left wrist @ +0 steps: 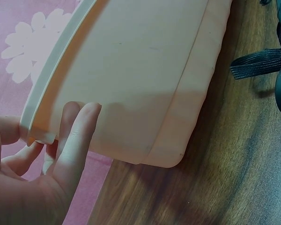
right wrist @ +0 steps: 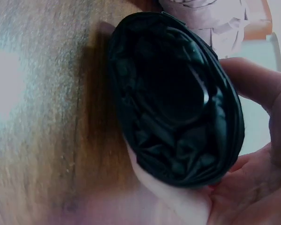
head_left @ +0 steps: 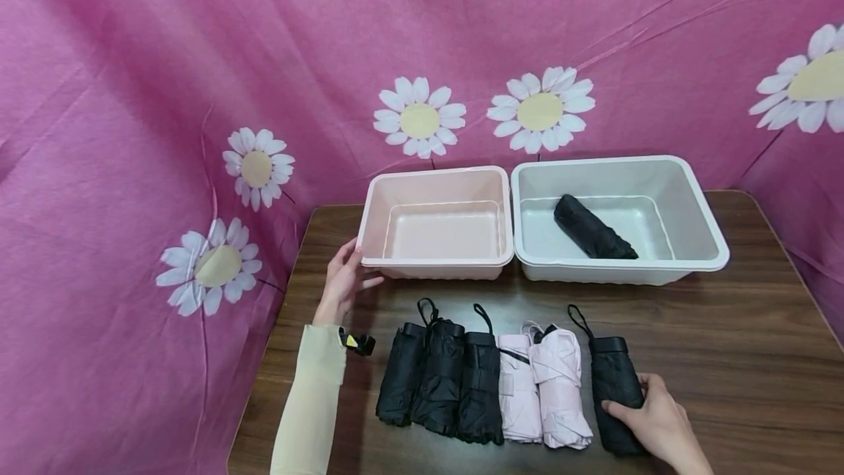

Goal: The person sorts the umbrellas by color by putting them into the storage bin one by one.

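Note:
My left hand (head_left: 343, 281) holds the front left corner of a pale pink plastic bin (head_left: 445, 270). In the left wrist view, fingers (left wrist: 79, 136) lie along the bin's outer wall below the rim. My right hand (head_left: 662, 420) grips a folded black umbrella (head_left: 613, 372) by its lower part, thumb on one side and fingers on the other. This umbrella lies on the table, its strap loop pointing away from me; the right wrist view shows its round end (right wrist: 173, 103). To its left are two folded pale pink umbrellas (head_left: 560, 394) and three black ones (head_left: 440, 380).
A white bin (head_left: 623, 267) stands right of the pink one, with a folded black umbrella (head_left: 593, 229) lying slantwise inside. Both bins stand at the back of the brown wooden table (head_left: 745, 328). Behind hangs a pink cloth (head_left: 330, 42) with white daisies.

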A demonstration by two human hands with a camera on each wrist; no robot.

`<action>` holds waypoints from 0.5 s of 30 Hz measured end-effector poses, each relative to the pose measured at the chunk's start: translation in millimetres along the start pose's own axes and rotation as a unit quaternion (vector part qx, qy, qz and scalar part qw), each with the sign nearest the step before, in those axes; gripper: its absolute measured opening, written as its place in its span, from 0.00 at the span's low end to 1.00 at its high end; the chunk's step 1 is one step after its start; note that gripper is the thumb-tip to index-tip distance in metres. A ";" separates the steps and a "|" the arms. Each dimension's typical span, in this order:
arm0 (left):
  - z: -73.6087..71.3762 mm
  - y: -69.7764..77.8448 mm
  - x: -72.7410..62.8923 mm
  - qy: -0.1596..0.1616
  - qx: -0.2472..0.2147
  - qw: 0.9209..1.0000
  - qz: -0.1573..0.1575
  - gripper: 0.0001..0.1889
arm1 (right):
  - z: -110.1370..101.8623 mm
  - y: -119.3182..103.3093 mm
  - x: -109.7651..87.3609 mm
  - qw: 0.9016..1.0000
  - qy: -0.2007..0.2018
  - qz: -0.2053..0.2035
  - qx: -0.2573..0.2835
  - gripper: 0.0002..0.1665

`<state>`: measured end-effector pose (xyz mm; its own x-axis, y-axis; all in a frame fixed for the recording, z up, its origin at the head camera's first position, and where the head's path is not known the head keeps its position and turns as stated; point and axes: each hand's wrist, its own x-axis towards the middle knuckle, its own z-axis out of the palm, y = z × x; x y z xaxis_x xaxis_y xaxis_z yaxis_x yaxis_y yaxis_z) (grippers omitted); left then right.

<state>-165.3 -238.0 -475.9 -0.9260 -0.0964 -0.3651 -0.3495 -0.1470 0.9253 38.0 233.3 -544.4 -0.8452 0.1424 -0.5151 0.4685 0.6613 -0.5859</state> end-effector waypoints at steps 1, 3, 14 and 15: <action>0.0 0.0 -0.1 -0.001 0.001 1.000 0.001 0.24 | -0.4 0.6 0.3 1.000 -0.005 0.000 0.008 0.51; -0.3 -0.3 -0.2 0.000 0.003 1.000 0.002 0.24 | -1.2 1.3 0.6 1.000 -0.013 -0.001 0.022 0.51; -1.5 -2.2 1.6 0.001 0.005 1.000 0.003 0.23 | -8.1 3.9 0.1 0.986 -0.083 0.028 0.145 0.51; -1.7 -2.3 2.0 0.002 0.004 1.000 0.003 0.23 | -9.8 3.5 0.0 0.983 -0.086 0.032 0.156 0.52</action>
<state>-166.2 -239.5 -479.0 -0.9273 -0.1015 -0.3603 -0.3456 -0.1380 0.9282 37.2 242.7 -540.3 -0.7677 0.0313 -0.6400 0.5983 0.3926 -0.6985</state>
